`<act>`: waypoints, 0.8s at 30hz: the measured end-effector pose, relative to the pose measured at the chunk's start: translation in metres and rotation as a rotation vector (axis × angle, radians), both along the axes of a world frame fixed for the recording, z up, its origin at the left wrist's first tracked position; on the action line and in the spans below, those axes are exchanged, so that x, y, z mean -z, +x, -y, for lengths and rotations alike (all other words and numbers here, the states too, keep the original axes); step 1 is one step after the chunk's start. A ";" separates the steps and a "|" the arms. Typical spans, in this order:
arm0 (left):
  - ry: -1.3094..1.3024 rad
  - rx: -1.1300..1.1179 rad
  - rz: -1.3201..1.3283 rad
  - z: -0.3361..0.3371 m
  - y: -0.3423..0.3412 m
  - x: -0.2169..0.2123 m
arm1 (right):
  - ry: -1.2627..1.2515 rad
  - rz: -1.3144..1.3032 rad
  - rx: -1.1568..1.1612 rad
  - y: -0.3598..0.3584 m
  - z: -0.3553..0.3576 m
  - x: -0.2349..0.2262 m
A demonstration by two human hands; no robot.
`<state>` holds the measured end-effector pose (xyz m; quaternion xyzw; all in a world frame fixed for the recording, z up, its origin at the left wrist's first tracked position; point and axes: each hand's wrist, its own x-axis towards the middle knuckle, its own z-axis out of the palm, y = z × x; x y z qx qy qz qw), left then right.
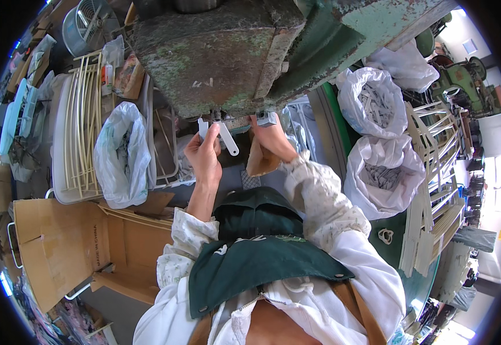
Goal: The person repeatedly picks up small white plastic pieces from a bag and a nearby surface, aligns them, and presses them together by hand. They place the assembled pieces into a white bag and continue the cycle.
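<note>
Cluttered workshop, rusty green machine (pixel 233 52) overhead. Far left: cardboard box (pixel 60 241), tray of white rods (pixel 81 132), plastic bag (pixel 121 152). Left hand (pixel 203 154) pinches white plastic strips (pixel 219 133), raised just under machine. Right hand (pixel 270 138) closed on small grey block (pixel 266 119) beside them; fingertips hidden. Right: white sacks (pixel 377 103), contents unclear.

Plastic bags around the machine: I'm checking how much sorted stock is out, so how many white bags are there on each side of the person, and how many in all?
Person's left, by the tray of white rods: 1 white bag
Person's right, on the green table: 3 white bags
Total: 4
</note>
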<state>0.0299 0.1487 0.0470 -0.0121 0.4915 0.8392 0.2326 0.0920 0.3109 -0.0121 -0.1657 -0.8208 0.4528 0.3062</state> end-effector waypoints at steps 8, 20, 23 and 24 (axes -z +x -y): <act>0.024 -0.038 -0.017 -0.007 0.010 0.000 | 0.500 0.505 -0.084 -0.074 -0.045 0.112; -0.051 0.153 0.121 0.013 0.002 0.018 | 0.438 0.595 -0.118 -0.082 -0.046 0.100; 0.022 0.202 0.149 0.041 0.001 0.019 | 0.269 0.469 -0.135 -0.066 -0.041 0.077; -0.024 0.251 0.066 0.047 0.000 0.021 | 0.145 0.420 -0.160 -0.055 -0.035 0.057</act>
